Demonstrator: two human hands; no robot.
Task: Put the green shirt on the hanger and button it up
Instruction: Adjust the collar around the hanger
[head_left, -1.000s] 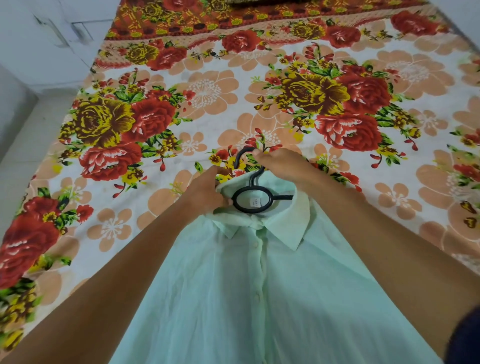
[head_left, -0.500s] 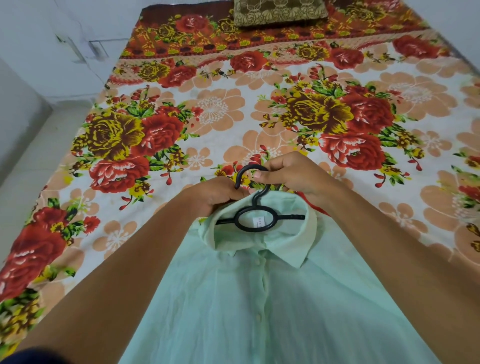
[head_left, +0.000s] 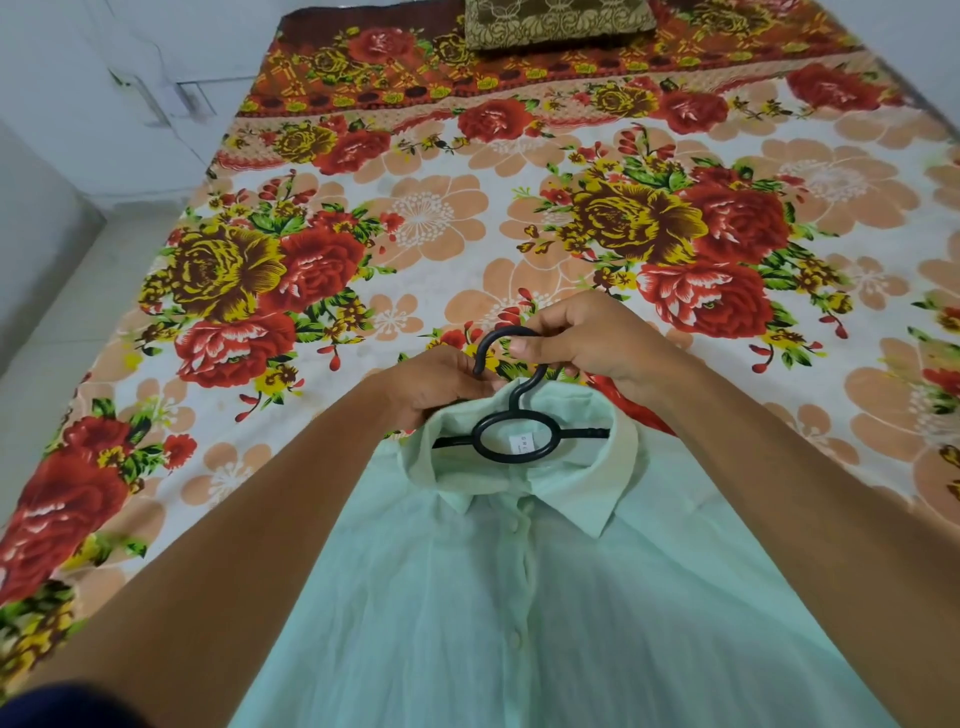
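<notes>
Head view: green shirt (head_left: 545, 597) lies front-up on the floral bedsheet (head_left: 415, 223), collar end away from the person, hem running out of frame at the bottom; black hanger (head_left: 519, 434) already sits inside the neck opening, its oval centre loop and both arms showing within the collar (head_left: 597, 499), its hook rising clear above the fabric; right hand (head_left: 597, 338) has thumb and fingers pinched closed on the top of the hook; left hand (head_left: 436, 384) is curled closed on the left collar edge, just beside the hook's tip; placket buttons (head_left: 516, 638) appear fastened as far down as the frame shows, lower ones out of view. Judgement: hanging step is essentially done and buttoning looks finished or nearly so; step in hand is settling the collar around the hanger neck; next move likely calls for a steady grip on the hook while lifting, so the shoulders do not slide off. Materials: shirt is thin, pale mint, slightly sheer woven cloth with soft folds, likely limp in handling; hanger is smooth rigid plastic with rounded section; sheet is matte printed cotton; a brocade pillow (head_left: 561, 23) lies at the far end.
</notes>
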